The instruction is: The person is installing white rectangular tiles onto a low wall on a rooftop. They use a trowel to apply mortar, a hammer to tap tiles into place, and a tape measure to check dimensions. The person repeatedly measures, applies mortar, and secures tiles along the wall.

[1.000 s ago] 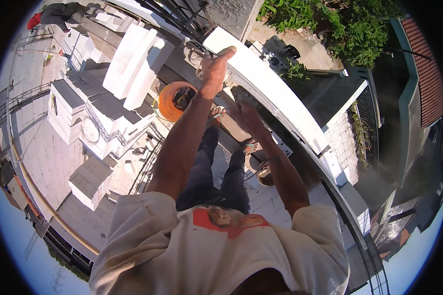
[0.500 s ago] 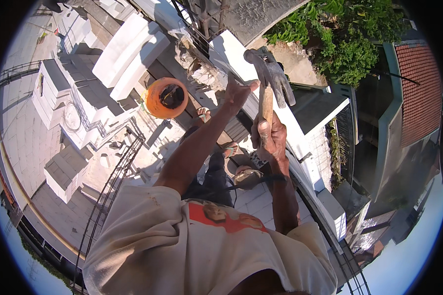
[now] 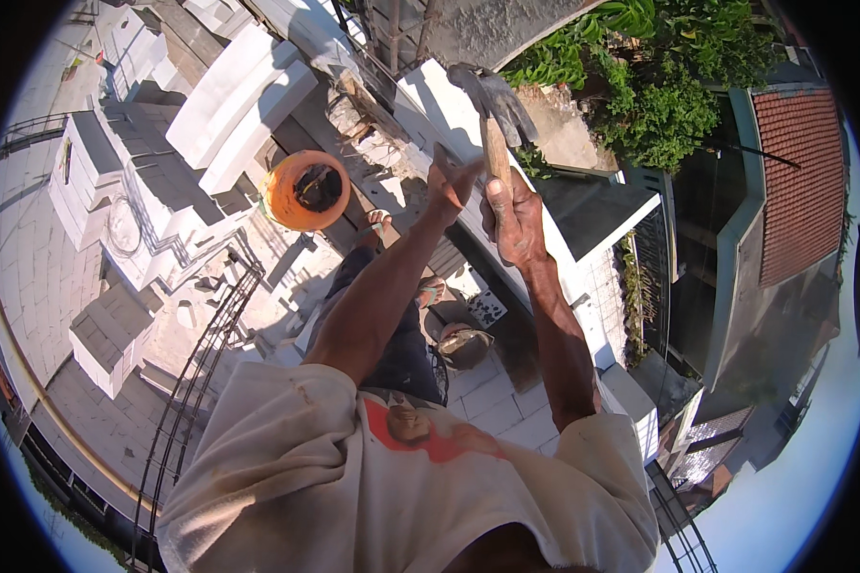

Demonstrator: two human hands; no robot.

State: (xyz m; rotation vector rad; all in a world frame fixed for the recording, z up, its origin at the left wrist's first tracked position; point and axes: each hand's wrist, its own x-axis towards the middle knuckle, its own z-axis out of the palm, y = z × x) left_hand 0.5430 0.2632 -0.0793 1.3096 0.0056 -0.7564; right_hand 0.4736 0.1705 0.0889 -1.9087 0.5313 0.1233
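My right hand [image 3: 516, 222] is closed around the wooden handle of a claw hammer [image 3: 495, 153]. Its dark, dusty metal head is raised over the top of a white block wall [image 3: 432, 88]. Just left of the handle, my left hand [image 3: 452, 186] reaches to the wall with thumb and fingers apart. Nothing shows in that hand; whether it touches the wall, I cannot tell. Below and left of it stands an orange bucket [image 3: 279, 196] with dark, wet-looking contents.
White blocks [image 3: 229, 105] are stacked beyond the bucket, with more block piles [image 3: 115, 329] at left. A long steel rebar cage [image 3: 196, 368] lies left of me. A round, dusty container [image 3: 463, 346] sits by my sandalled feet. Right of the wall, the ground drops toward greenery [image 3: 659, 105] and a red-tiled roof [image 3: 801, 181].
My right hand and the hammer have shifted a little up and left, closer to my left hand. The whole view has slid slightly left. My left hand stays at the wall.
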